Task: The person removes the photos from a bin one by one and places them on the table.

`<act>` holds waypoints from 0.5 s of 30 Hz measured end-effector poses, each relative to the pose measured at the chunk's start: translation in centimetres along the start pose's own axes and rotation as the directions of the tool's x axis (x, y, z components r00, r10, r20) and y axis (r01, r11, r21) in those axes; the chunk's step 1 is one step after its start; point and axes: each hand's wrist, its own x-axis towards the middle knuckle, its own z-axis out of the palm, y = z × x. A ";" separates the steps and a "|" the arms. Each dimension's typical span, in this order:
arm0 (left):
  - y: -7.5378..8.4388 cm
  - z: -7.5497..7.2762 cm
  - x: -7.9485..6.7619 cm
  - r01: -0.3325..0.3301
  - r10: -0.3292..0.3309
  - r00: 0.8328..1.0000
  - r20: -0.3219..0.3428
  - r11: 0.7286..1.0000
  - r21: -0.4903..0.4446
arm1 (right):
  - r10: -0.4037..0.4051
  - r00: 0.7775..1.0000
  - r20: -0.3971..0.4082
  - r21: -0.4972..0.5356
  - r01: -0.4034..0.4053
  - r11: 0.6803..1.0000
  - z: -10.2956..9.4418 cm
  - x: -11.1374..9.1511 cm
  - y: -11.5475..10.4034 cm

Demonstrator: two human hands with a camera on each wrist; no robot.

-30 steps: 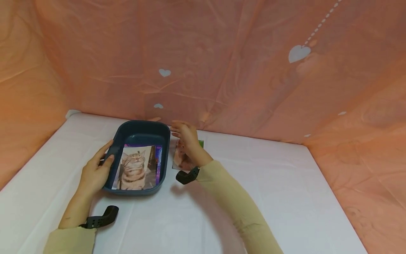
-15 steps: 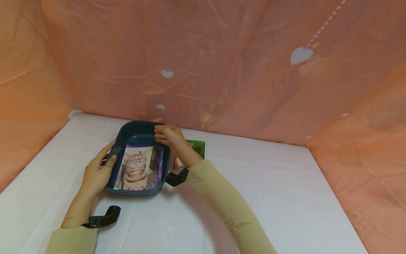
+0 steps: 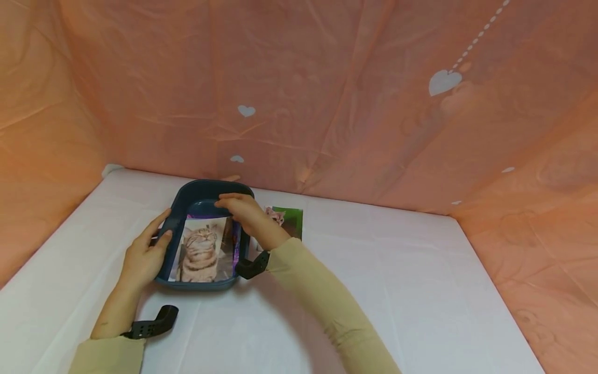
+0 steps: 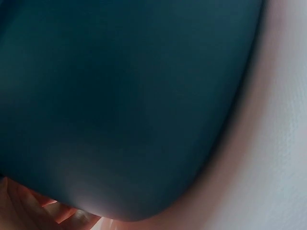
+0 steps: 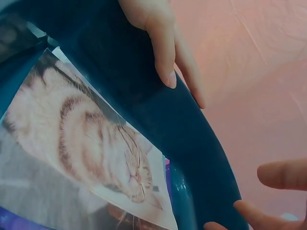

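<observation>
In the head view, a deep, round-cornered tray of dark teal plastic [image 3: 198, 286] sits left of centre, above or on a white cloth-covered worktop [image 3: 420, 296]; whether it rests there is hard to tell. Inside lies a glossy rectangular photo of a striped tan cat [image 3: 198, 254], with a purple printed sheet [image 3: 236, 248] showing beneath its right side. The left hand [image 3: 145, 254] grips the tray's left wall, while the right hand [image 3: 243, 212], fingers extended, hovers over the upper right of the interior. Right of the tray, a green-backed kitten picture [image 3: 293, 221] lies partly hidden by the right forearm. In the left wrist view, the tray's smooth surface fills most of the frame, with a few fingers against its lower left edge. In the right wrist view, the left thumb lies over the rim at the top; the right fingers stand spread at the lower right, with nothing visible between them. The step in hand seems to be steadying the tray while reaching into it; lifting the photo would call for lowering the fingertips to its edge and pinching it clear of the purple sheet.
</observation>
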 end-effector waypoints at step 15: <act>0.2 -0.1 -0.3 0.000 0.000 1.000 0.000 1.000 -0.013 | 0.037 0.999 0.008 -0.088 -0.036 0.995 0.3 -0.2 0.4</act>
